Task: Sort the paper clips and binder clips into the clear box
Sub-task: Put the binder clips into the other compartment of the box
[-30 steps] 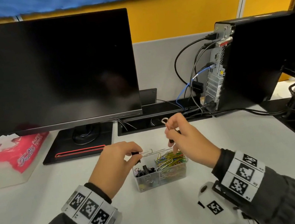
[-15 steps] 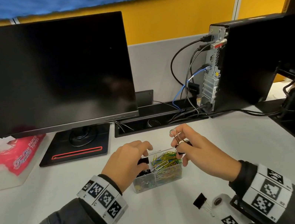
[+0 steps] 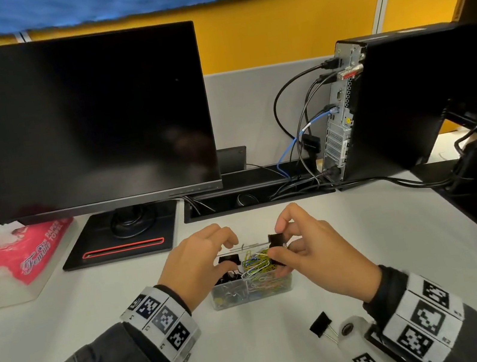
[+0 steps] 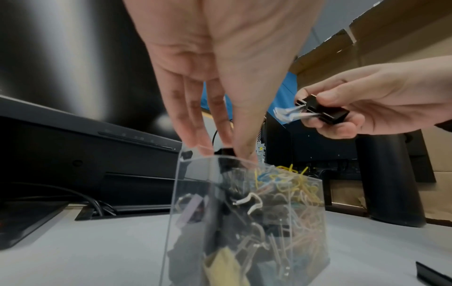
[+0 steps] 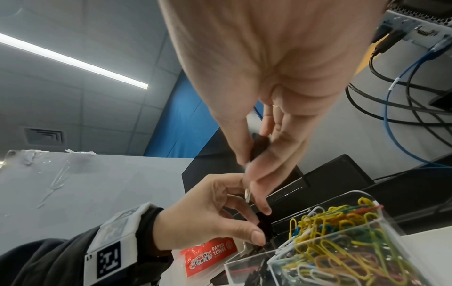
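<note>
While the clear box (image 3: 251,294) sits mid-desk (image 3: 65,320) with bare white surface on every side, I see my right hand (image 3: 316,257) pinching a black binder clip (image 3: 276,242) above its rim. My left hand (image 3: 196,265) pinches another black clip (image 3: 229,259) over the left compartment; glossy coloured paper clips (image 3: 257,264) heap the right. A third binder clip (image 3: 319,325) lies near my right wrist.

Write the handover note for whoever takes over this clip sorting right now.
Left hand: pinches a black binder clip over the clear box's left compartment, which holds binder clips.
Right hand: grips a second black binder clip above the box.
Done: coloured paper clips heaped in the right compartment.
Left: drop both held clips in; one stray binder clip lies on the desk near the right wrist.
</note>
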Demonstrator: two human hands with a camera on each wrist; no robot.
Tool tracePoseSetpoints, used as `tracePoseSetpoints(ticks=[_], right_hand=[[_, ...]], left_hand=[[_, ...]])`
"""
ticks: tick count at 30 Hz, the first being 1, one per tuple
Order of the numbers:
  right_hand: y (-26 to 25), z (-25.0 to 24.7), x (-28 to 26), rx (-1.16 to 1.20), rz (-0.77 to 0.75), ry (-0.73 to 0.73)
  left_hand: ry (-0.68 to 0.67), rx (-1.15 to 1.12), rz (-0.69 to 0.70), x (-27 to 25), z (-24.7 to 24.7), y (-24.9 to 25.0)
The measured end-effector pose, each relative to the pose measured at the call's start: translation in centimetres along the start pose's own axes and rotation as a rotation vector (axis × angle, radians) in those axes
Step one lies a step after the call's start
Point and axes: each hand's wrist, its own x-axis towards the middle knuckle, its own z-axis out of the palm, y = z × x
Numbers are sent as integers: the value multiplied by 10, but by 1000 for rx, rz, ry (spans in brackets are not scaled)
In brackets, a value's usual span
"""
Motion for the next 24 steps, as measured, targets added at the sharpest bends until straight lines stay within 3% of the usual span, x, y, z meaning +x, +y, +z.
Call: tracePoseSetpoints(ticks=[8,17,21,24], right_hand=[[-4,5,7,-131,-106,77],[-2,21,23,-373,-187,17],[-6,25,29,-510,-226,8],[-12,28,32,-587,-246,-19]], left_hand=[[-64,-2,-119,6,-1,-4],[-152,-18,-27,-2,-5,-18],[-66,-233,-81,-9,-10,-26],[-39,-254,-110,-12,-11,-28]])
